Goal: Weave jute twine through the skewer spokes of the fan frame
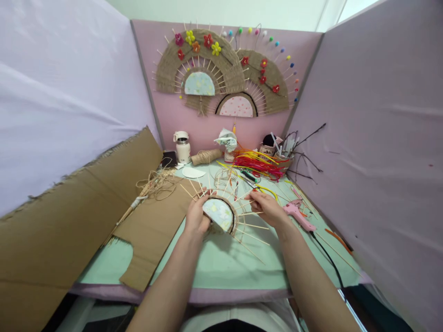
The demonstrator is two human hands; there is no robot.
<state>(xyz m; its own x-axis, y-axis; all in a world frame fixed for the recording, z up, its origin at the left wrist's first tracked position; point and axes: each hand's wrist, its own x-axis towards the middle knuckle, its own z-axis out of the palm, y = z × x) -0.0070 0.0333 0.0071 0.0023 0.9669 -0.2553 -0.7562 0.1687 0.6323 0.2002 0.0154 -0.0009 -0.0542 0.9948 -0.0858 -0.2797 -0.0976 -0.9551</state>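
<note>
My left hand is closed around the left side of a half-round fan frame, which is tilted above the table. The frame has a pale blue patterned face, a dark curved edging and a band of twine. Thin wooden sticks radiate from its curved edge. To the right, my right hand has its thumb and fingers pinched together at the outer ends of the upper-right sticks. Whether a stick or a twine strand sits in that pinch, I cannot make out.
Cut cardboard and a bundle of sticks lie left. A pink glue gun lies right. Behind are scissors, red and yellow pipe cleaners, a twine spool and a white bottle. Finished fans hang on the back panel.
</note>
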